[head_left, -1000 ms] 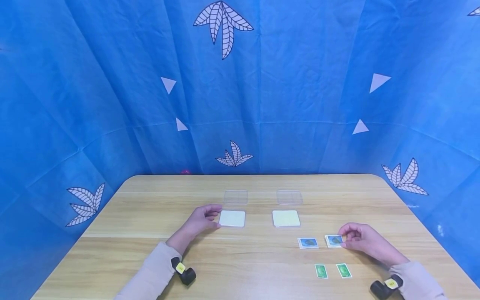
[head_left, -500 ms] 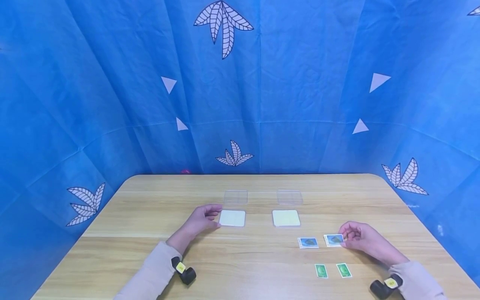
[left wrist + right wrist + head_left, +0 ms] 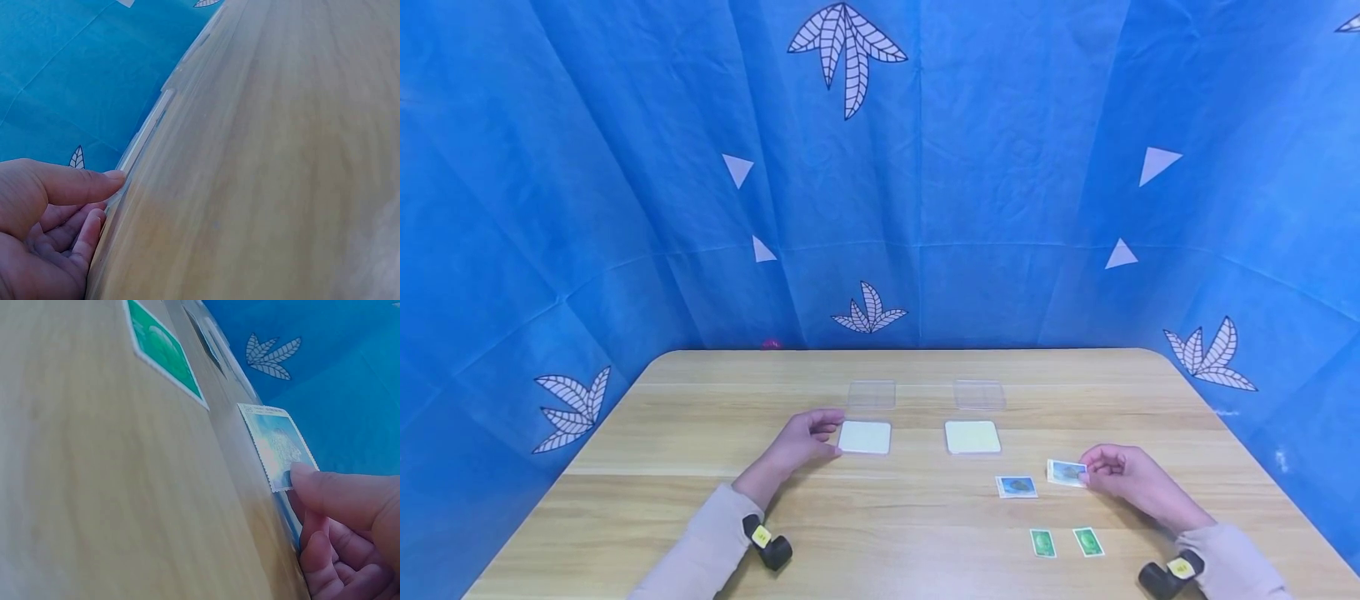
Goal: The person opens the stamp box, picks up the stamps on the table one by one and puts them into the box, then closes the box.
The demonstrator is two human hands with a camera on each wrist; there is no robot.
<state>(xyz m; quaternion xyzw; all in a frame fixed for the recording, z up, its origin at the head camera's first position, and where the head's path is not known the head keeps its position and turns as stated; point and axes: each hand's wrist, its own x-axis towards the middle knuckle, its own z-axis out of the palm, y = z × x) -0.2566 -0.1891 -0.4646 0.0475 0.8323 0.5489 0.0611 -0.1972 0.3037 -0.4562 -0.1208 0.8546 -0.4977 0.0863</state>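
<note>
In the head view, my right hand [image 3: 1135, 479] pinches a blue postage stamp [image 3: 1066, 472] between thumb and fingers. Its perforated edge and raised tilt show in the right wrist view, where the stamp [image 3: 275, 440] stands off the table. My left hand [image 3: 801, 437] holds the left edge of a shallow clear case [image 3: 864, 437] with a white inside, thumb at the near corner and index finger at the far one. The thumb [image 3: 94, 185] lies on the case's rim in the left wrist view. Another blue stamp [image 3: 1017, 487] lies left of the held one.
Two green stamps [image 3: 1042, 542] lie side by side nearer me on the wooden table [image 3: 887, 525]. A second white-filled case [image 3: 972, 437] sits right of the first. Behind them lie two clear lids [image 3: 871, 394]. A blue curtain [image 3: 1000, 167] hangs behind the table.
My right hand has lifted the blue stamp slightly off the table and moved it a little away from me and to the left. My left hand stays at the case.
</note>
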